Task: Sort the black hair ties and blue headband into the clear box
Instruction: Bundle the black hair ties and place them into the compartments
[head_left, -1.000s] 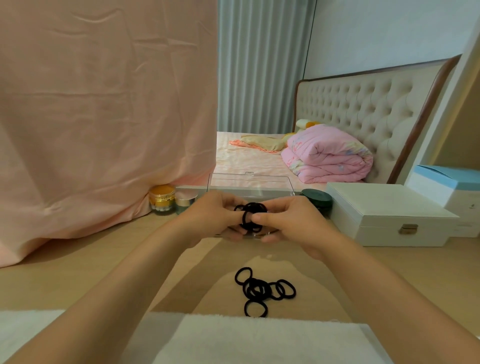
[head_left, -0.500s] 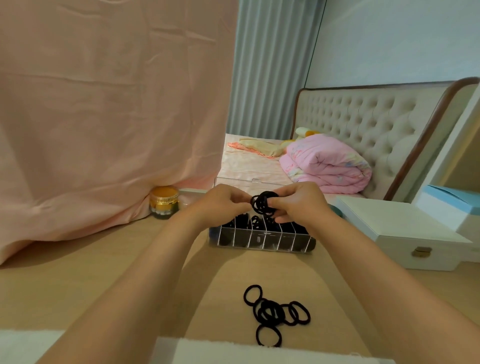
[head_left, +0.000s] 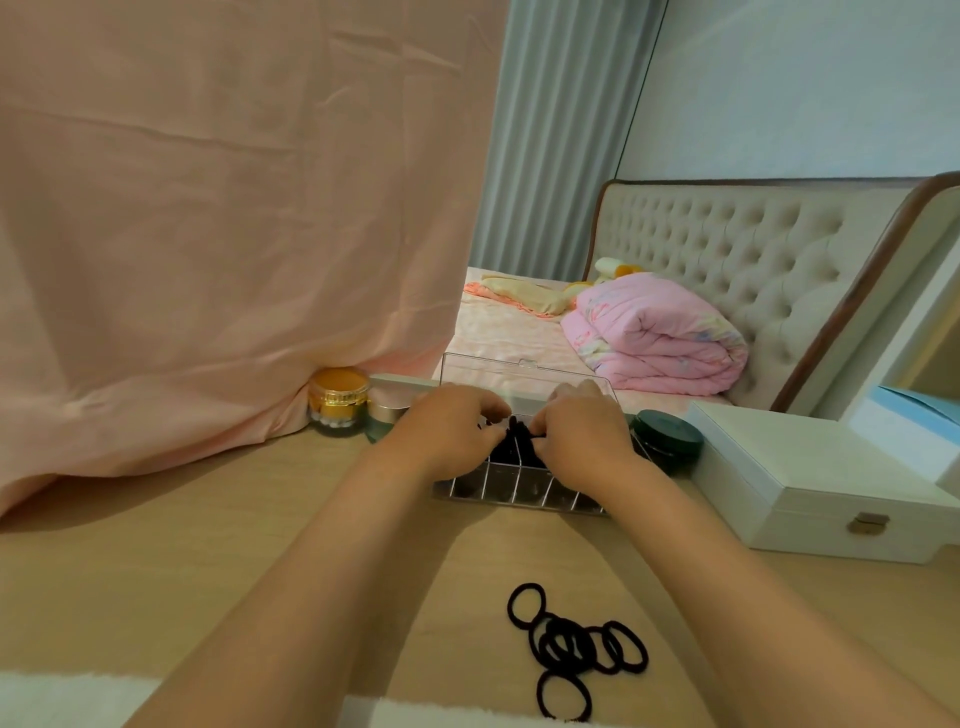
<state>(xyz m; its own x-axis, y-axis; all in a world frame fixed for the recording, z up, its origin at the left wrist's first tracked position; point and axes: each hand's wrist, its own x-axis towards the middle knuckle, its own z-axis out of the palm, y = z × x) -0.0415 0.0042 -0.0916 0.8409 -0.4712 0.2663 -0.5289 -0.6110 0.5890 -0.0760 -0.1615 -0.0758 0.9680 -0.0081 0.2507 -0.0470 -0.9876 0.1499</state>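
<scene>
Your left hand (head_left: 447, 434) + right hand (head_left: 582, 436): both curled, pinching 1 bunch of black hair ties (head_left: 514, 432) over 1 clear box (head_left: 519, 491) | loose ties (head_left: 571, 647) on desk (head_left: 208, 545): about 7

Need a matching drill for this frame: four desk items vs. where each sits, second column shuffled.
Items:
1 loose hair ties
2 gold jar
3 dark green jar
4 white case

Places:
A at the hem of the pink cloth
B just right of the clear box
C far right, latch facing front
D nearest the camera

Pairs: 1-D, 2-A, 3-B, 4-C
</scene>
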